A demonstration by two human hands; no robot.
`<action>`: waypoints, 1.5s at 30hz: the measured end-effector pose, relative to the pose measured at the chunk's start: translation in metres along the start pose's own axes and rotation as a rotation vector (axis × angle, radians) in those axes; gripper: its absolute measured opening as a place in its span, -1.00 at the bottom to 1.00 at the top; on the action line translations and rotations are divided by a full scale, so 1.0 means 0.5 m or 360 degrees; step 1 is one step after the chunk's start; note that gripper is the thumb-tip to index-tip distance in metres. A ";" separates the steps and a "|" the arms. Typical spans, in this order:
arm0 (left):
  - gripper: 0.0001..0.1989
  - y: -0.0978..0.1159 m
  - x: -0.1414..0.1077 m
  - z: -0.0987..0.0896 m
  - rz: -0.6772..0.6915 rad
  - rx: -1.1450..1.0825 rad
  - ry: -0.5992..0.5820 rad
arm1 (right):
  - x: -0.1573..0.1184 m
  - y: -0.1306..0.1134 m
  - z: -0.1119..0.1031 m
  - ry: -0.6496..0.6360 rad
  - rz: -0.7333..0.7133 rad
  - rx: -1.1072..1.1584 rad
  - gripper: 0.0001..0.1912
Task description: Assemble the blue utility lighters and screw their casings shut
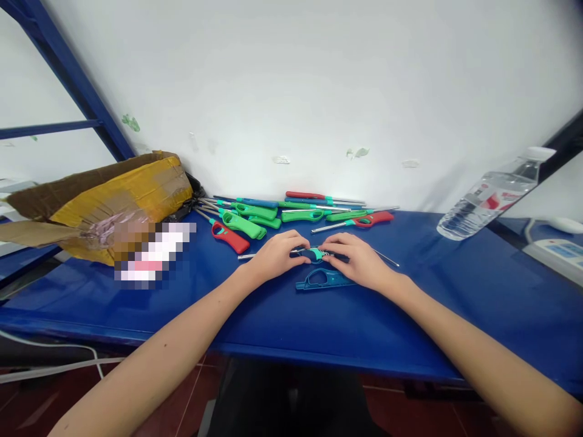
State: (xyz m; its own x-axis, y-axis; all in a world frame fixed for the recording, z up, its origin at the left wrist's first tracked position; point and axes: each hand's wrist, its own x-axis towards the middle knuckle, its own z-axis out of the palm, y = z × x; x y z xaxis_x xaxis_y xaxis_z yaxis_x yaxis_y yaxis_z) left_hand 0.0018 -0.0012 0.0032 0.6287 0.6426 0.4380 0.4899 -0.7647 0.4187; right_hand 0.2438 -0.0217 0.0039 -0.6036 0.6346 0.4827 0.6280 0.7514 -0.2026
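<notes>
Both my hands are over the blue table, fingers closed around an opened utility lighter (316, 254) with a teal trigger piece. My left hand (276, 258) grips its left side, where a metal barrel tip (246, 257) sticks out past the hand. My right hand (359, 260) pinches the right side, and its fingers partly hide small parts there. A thin metal rod (387, 258) shows beyond my right hand; what it belongs to is hidden. Just in front lies a blue half shell of a lighter handle (321, 280), its right end under my right hand.
Behind my hands lie several green lighters (246, 226), red lighters (232, 237) and blue ones along the wall. An open, taped cardboard box (122, 194) stands at left. A water bottle (492, 194) leans at right, near a white device (558, 252). The table's front edge (296, 358) is near me.
</notes>
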 end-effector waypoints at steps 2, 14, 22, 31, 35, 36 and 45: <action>-0.80 -0.001 0.000 0.000 0.0026 -0.0016 0.0013 | 0.000 0.000 -0.001 -0.0004 0.0001 0.0007 -0.76; -0.78 -0.005 -0.002 0.001 0.0051 0.0065 -0.0066 | -0.001 -0.001 -0.001 -0.0064 0.0065 0.0011 -0.72; -0.74 0.001 -0.004 0.004 0.0048 0.0251 -0.0159 | 0.000 -0.002 0.001 -0.0210 0.0141 0.0090 -0.69; -0.76 -0.004 0.001 0.003 -0.0016 0.0145 -0.0206 | 0.000 0.015 -0.022 -0.0203 0.0156 0.0017 -0.66; -0.77 -0.001 0.000 0.001 -0.0046 0.0106 -0.0221 | -0.003 0.038 -0.041 -0.0234 0.0185 -0.0036 -0.72; -0.77 0.000 0.000 0.001 -0.0057 0.0100 -0.0220 | -0.004 0.042 -0.043 -0.0262 0.0190 -0.0039 -0.73; -0.72 -0.004 -0.001 0.010 -0.0066 0.0085 -0.0144 | -0.004 0.041 -0.047 -0.0316 0.0180 -0.0034 -0.78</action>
State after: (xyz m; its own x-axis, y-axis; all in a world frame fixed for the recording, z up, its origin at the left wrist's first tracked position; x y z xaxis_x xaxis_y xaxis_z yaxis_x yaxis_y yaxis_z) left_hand 0.0037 -0.0003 -0.0017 0.6577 0.6688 0.3468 0.5468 -0.7404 0.3910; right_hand 0.2694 -0.0121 0.0190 -0.6122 0.7394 0.2801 0.7063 0.6707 -0.2266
